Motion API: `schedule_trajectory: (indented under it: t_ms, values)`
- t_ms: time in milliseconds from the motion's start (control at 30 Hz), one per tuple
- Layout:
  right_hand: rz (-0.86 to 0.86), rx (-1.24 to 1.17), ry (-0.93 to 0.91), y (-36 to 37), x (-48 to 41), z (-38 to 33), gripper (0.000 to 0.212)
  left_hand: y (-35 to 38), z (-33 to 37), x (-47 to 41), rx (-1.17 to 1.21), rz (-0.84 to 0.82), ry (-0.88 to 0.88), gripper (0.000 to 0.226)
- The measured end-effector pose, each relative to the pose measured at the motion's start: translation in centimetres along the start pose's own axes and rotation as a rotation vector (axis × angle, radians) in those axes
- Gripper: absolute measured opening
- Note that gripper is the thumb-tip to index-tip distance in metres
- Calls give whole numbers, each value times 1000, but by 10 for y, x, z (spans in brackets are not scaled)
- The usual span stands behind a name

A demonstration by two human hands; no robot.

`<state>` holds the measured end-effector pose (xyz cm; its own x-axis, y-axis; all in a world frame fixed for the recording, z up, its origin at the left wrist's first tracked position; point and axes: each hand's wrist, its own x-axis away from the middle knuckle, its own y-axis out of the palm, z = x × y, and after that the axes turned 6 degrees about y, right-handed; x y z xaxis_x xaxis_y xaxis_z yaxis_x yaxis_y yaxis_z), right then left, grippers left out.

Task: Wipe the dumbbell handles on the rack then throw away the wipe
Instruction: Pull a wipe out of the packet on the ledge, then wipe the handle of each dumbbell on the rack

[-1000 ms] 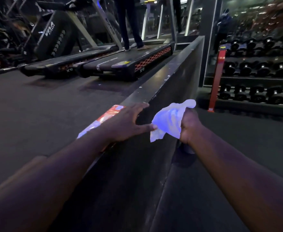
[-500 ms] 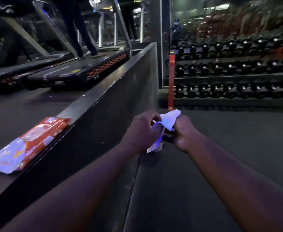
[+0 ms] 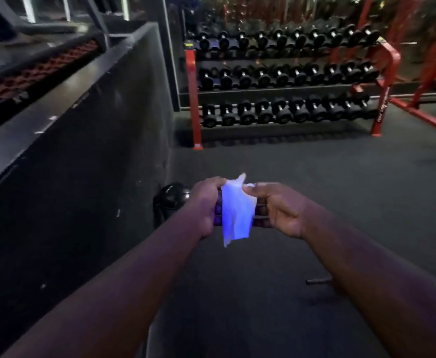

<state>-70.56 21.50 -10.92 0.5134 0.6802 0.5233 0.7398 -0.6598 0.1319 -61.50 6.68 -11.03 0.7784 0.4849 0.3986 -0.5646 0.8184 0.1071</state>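
- Treadmill (image 3: 38, 63), blurred, on top of a raised dark platform (image 3: 56, 130) that runs along the left side.
- Dark rounded container (image 3: 171, 196) on the floor (image 3: 315, 177) at the platform's foot, just beside the left hand. Cannot tell what it is.
- Left hand (image 3: 206, 206): fingers curled, gripping the wipe's left edge.
- Wipe (image 3: 237, 215): white, held in the air between both hands, lower part hanging loose, well apart from the rack.
- Right hand (image 3: 281, 209): thumb and fingers pinching the wipe's right edge.
- Rack (image 3: 276, 91): red frame, three tiers, at the floor's far edge, with dumbbells (image 3: 281, 111) in rows on every tier.
- Short dark bar (image 3: 317, 281) lies on the floor near the right forearm.
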Motion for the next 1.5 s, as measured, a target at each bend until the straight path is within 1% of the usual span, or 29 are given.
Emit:
schedule_trajectory:
  t_ms: [33, 67, 133, 167, 200, 267, 333, 400, 433, 500, 567, 600, 700, 800, 867, 933, 1000, 1067, 1133, 1200, 1233, 1367, 1433, 1500]
  values:
    - [35, -23, -6, -5, -10, -7, 19, 1, 4, -18, 6, -38, -12, 28]
    - [62, -53, -18, -15, -24, -13, 21, 4, 11, -39, 1, -84, -20, 26]
    - [107, -72, -51, -30, -42, -22, 32, 10, 24, -70, -28, -190, -27, 24]
    - [137, -58, -81, -38, -48, -27, 34, 17, 32, -83, -51, -250, -15, 24]
    - [173, -47, -112, -47, -54, -32, 31, 25, 38, -94, -85, -306, 10, 24]
    - [238, -37, -170, -71, -67, -47, 27, 46, 50, -119, -159, -398, 69, 33]
    - [245, -24, -227, -102, -84, -58, 36, 70, 56, -151, -205, -443, 102, 45]
    - [217, -86, -271, -132, -105, -63, 46, 91, 60, -182, -187, -477, 104, 48]
    - [192, -175, -286, -150, -118, -65, 49, 103, 63, -198, -162, -488, 95, 46]
    - [109, -424, -287, -185, -145, -72, 50, 125, 66, -235, -124, -481, 94, 44]
    - [71, -602, -256, -221, -172, -84, 43, 150, 71, -271, -131, -451, 79, 44]
    - [77, -625, -235, -236, -184, -92, 39, 160, 75, -287, -136, -440, 62, 43]
    - [96, -536, -232, -286, -221, -128, 32, 190, 96, -337, -90, -397, 50, 44]
    - [45, -561, -360, -322, -250, -175, 37, 209, 128, -376, -31, -361, 103, 44]
    - [16, -576, -386, -337, -278, -204, 42, 215, 148, -403, -36, -352, 112, 44]
    - [28, -544, -347, -343, -309, -219, 49, 218, 160, -429, -66, -340, 111, 46]
    - [31, -540, -313, -351, -343, -235, 56, 222, 168, -464, -77, -285, 126, 45]
    - [18, -545, -297, -362, -379, -250, 56, 224, 172, -506, -43, -216, 143, 39]
    - [56, -550, -280, -377, -422, -262, 58, 225, 173, -557, -4, -195, 144, 34]
    - [100, -588, -224, -391, -457, -274, 61, 227, 175, -602, 45, -213, 138, 34]
    - [80, -587, -170, -398, -477, -282, 59, 228, 177, -628, 65, -221, 127, 33]
    - [-49, -453, 127, -426, -544, -332, 51, 236, 206, -722, 109, -271, 105, 35]
    - [-69, -393, 159, -442, -572, -359, 52, 243, 231, -764, 80, -328, 114, 37]
    - [-53, -338, 125, -461, -601, -387, 51, 253, 262, -808, 37, -348, 110, 35]
